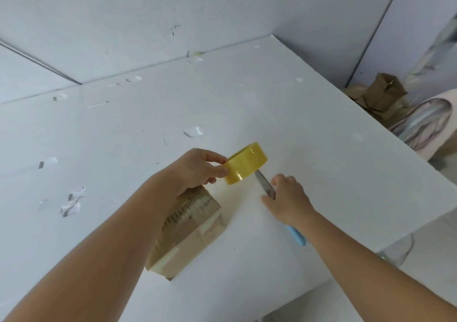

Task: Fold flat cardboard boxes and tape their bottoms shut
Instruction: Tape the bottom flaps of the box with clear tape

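Observation:
A small folded cardboard box lies on the white table, partly under my left forearm, with shiny tape across its top face. My left hand holds a yellow tape roll just above the table, beyond the box. My right hand rests over a knife with a metal blade and a blue handle; the blade tip points at the roll. I cannot tell whether the fingers grip the knife or only lie on it.
Scraps of old tape are stuck to the table at the left and middle. Crumpled brown cardboard is piled past the table's right edge, beside a pale rounded seat. White walls close the far side.

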Demonstrator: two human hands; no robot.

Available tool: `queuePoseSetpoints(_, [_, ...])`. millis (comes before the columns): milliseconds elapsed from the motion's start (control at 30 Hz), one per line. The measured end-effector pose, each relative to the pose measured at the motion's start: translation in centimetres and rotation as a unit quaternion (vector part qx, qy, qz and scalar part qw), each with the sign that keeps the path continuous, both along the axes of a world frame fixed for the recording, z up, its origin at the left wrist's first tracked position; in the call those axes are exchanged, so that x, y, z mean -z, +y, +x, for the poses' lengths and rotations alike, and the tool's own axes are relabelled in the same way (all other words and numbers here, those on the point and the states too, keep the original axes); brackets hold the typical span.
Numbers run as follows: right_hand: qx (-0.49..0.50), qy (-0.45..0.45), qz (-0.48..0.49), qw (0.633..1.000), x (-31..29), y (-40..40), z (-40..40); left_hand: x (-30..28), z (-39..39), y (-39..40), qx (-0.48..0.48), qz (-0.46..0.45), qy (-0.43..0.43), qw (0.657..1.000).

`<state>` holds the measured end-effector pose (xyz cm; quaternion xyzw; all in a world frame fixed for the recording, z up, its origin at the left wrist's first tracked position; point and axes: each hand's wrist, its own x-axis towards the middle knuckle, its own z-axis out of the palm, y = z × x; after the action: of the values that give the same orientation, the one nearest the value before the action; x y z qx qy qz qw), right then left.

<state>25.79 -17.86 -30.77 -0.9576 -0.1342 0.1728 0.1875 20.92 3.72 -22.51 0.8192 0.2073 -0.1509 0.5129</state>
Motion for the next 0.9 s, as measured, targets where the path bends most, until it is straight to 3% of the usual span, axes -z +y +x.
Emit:
queuePoseSetpoints(167, [-0.042, -0.059, -0.058, 0.996, 0.7, -0.4, -0.5, -0.2, -0.2, 0.0, -0.013, -0.007, -0.007, 1.0])
queuePoseSetpoints(500, [-0.085, -0.022, 0.099, 0.991, -7.5, -3.8, -4.2, -0.3, -0.3, -0.4, -0.025, -0.006, -0.03, 0.999])
queuePoseSetpoints(600, [-0.121, -0.1, 0.059, 0.986, -9.1, -2.1, -5.2, -0.3, -0.3, -0.3, -0.03, -0.016, -0.045, 0.998])
queuePoseSetpoints(733, [-0.17, -0.185, -0.063, 0.966, -10.2, 0.8, -5.7, -0.3, -0.5, -0.2, -0.03, -0.024, -0.069, 0.997])
queuePoseSetpoints(900, [-0.186, -0.226, -0.146, 0.945, -11.5, 2.9, -6.6, -0.1, -0.8, -0.3, -0.032, -0.013, -0.092, 0.995])
